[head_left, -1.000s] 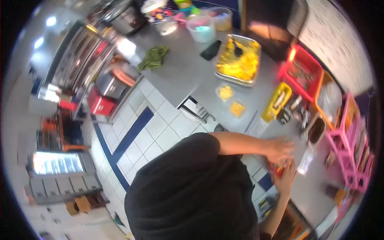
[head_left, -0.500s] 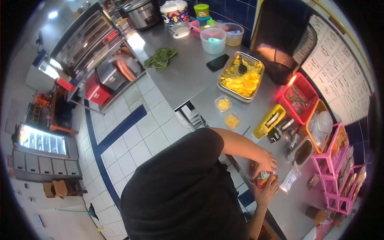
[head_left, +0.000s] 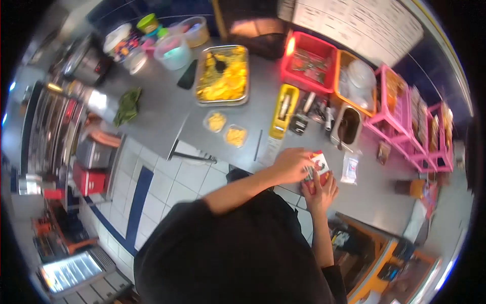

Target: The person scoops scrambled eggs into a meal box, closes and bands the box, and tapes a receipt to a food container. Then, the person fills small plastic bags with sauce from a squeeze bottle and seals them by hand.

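A small red and white printed box (head_left: 319,163) is between my two hands over the front edge of the metal counter. My left hand (head_left: 293,165) grips its upper left side, coming in from the left. My right hand (head_left: 321,191) wraps round its lower part from below, fingers bent. Just right of the box lies a white and clear packet (head_left: 350,168). Behind it stands a metal container (head_left: 347,126) with dark contents and a utensil. A yellow holder (head_left: 284,111) and black-handled items (head_left: 300,121) lie behind my left hand.
A glass tray of yellow food (head_left: 221,76) stands at the back, two small tubs (head_left: 236,136) before it. Red (head_left: 310,60) and orange baskets, then pink racks (head_left: 395,116), line the back right. A green cloth (head_left: 127,106) lies at left.
The view has swung, so the counter sits further left and more level. The box shows more of its white face between my hands, which both stay on it.
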A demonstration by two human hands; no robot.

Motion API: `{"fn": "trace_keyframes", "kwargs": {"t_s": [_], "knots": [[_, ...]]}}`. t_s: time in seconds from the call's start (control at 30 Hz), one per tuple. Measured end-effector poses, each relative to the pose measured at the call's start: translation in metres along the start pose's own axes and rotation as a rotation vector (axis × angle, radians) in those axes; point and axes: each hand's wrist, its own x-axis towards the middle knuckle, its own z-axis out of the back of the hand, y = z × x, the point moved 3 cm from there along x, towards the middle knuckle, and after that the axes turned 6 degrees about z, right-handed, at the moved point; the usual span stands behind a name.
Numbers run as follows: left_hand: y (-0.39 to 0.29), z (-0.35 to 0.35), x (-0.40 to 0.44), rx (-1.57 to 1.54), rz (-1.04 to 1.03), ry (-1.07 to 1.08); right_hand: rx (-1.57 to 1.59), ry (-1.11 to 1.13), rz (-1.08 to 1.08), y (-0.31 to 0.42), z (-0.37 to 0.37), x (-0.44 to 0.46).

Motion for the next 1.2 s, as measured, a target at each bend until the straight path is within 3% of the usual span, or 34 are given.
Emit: {"fn": "trace_keyframes", "kwargs": {"t_s": [0.03, 0.1, 0.13, 0.27, 0.33, 0.43, 0.53, 0.6, 0.67, 0.73, 0.8, 0.83, 0.87, 0.93, 0.97, 1.0, 1.13, 1.2], "knots": [[0.004, 0.013, -0.010, -0.236, 0.184, -0.125, -0.013, 0.002, -0.044, 0.002, -0.001, 0.003], [0.031, 0.021, -0.029, -0.406, 0.527, -0.642, 0.004, -0.010, -0.081, 0.007, -0.002, 0.001], [0.043, 0.032, -0.033, -0.587, 0.690, -0.663, -0.002, 0.000, -0.119, 0.007, -0.003, 0.002], [0.106, 0.040, -0.008, -0.647, 0.896, -0.581, 0.028, -0.011, -0.144, 0.006, -0.003, 0.005], [0.099, 0.046, 0.014, -1.137, 1.145, -0.314, 0.025, -0.040, -0.128, 0.006, -0.003, 0.005], [0.113, 0.039, 0.037, -1.186, 1.233, -0.208, 0.022, -0.049, -0.137, 0.005, -0.002, 0.005], [0.125, 0.038, 0.042, -1.224, 1.168, -0.043, 0.046, -0.068, -0.141, 0.006, 0.001, 0.006], [0.126, 0.037, 0.031, -1.276, 1.086, -0.075, 0.047, -0.091, -0.137, 0.006, 0.002, 0.006], [0.111, 0.037, 0.015, -1.399, 0.868, -0.252, 0.057, -0.103, -0.168, 0.000, 0.000, 0.004], [0.113, 0.014, -0.001, -1.452, 0.810, -0.234, 0.061, -0.116, -0.135, 0.000, 0.000, 0.004], [0.123, -0.001, -0.017, -0.878, 0.731, -0.328, 0.071, -0.090, -0.163, 0.002, 0.003, 0.007], [0.129, 0.006, -0.018, -0.244, 0.509, -0.394, 0.085, -0.091, -0.177, 0.003, 0.004, 0.007], [0.139, 0.001, -0.026, -0.245, 0.516, -0.377, 0.093, -0.094, -0.197, 0.003, 0.005, 0.007], [0.120, 0.011, -0.023, 0.128, 0.551, -0.309, 0.087, -0.079, -0.224, 0.002, 0.004, 0.003], [0.108, 0.013, -0.022, 0.170, 0.603, -0.240, 0.093, -0.090, -0.204, 0.000, 0.002, 0.002], [0.093, 0.011, -0.021, 0.158, 0.589, -0.225, 0.098, -0.103, -0.182, -0.002, 0.000, 0.002], [0.014, -0.019, -0.023, -0.754, 0.448, 0.241, 0.126, -0.099, -0.211, -0.001, 0.000, 0.004], [0.003, -0.044, -0.025, -0.784, 0.509, 0.288, 0.122, -0.116, -0.202, -0.001, -0.004, 0.002]]}}
